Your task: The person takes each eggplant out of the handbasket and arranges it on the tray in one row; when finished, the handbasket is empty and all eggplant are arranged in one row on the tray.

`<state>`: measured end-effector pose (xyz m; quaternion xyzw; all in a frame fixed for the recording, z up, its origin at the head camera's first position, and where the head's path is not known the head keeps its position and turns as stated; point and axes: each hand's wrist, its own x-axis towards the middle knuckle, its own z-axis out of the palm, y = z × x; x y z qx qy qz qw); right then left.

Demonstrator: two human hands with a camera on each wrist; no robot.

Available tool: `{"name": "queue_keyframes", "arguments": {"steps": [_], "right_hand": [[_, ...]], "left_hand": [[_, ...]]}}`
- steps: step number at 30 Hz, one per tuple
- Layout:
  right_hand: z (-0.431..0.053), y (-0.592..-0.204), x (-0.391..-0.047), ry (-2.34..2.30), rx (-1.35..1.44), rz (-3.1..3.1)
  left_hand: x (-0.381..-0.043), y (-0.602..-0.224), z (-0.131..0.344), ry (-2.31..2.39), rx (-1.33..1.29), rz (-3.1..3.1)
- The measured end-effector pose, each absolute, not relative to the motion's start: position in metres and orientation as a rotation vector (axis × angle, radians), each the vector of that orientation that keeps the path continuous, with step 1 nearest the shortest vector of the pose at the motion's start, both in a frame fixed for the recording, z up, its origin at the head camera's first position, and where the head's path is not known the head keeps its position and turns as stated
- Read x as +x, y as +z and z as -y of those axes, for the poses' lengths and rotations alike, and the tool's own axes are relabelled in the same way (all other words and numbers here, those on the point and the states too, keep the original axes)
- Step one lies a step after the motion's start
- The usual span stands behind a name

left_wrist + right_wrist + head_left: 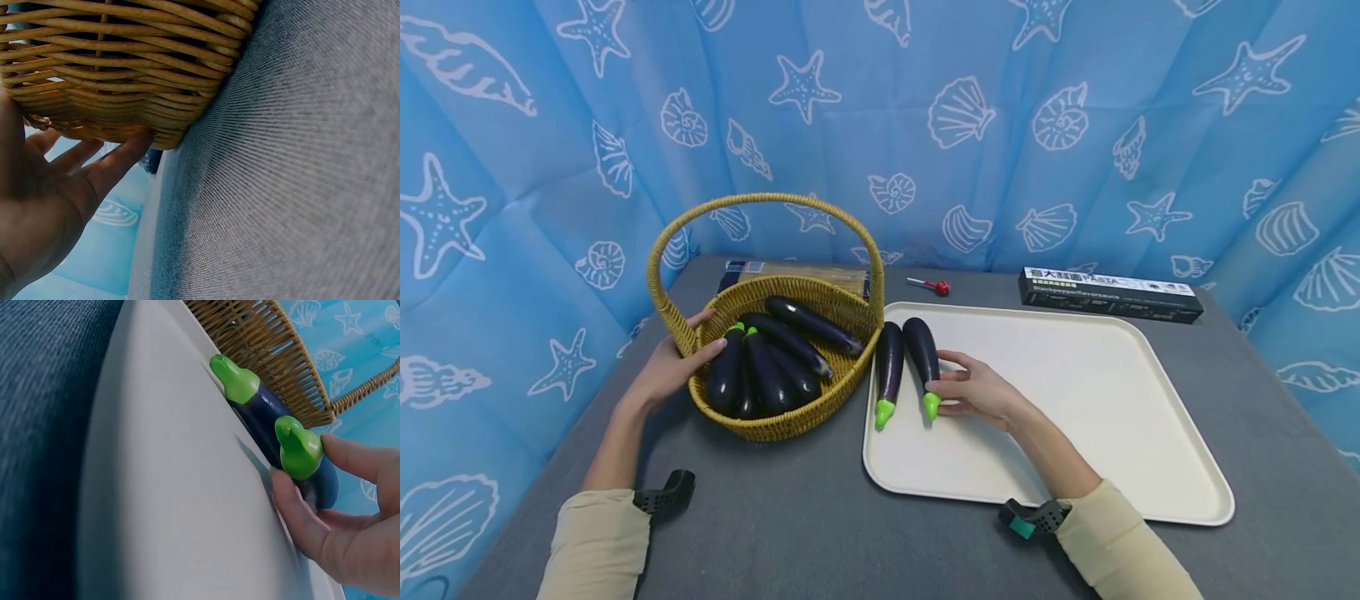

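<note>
A yellow wicker basket [790, 429] with a tall arched handle holds several dark purple eggplants [771, 375] with green caps. My left hand [662, 371] grips its left rim near the handle's base, thumb over the edge. From the left wrist view, the fingers [119, 159] press against the woven side. Two more eggplants lie side by side at the left end of a white tray [1060, 400], caps toward me. Around the right one [921, 346], close to its green cap, my right hand [973, 390] closes with thumb and fingers. The left one [890, 358] lies beside it, untouched.
Behind the tray lies a black pasta box [1108, 293], and left of it a small red-headed item [940, 287] on a white stick. A flat package [752, 268] sits behind the basket. A blue curtain [865, 125] hangs along the grey table's [775, 525] back.
</note>
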<state>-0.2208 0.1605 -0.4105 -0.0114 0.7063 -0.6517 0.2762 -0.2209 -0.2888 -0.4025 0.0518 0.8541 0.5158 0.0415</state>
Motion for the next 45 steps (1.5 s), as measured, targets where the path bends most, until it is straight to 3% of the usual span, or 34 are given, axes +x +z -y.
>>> {"name": "queue_keyframes", "arguments": {"steps": [45], "right_hand": [[-0.158,-0.401,-0.219,-1.778,0.029,-2.039]], "left_hand": [[-0.220,-0.400,0.284,1.565,0.151,-2.622]]}}
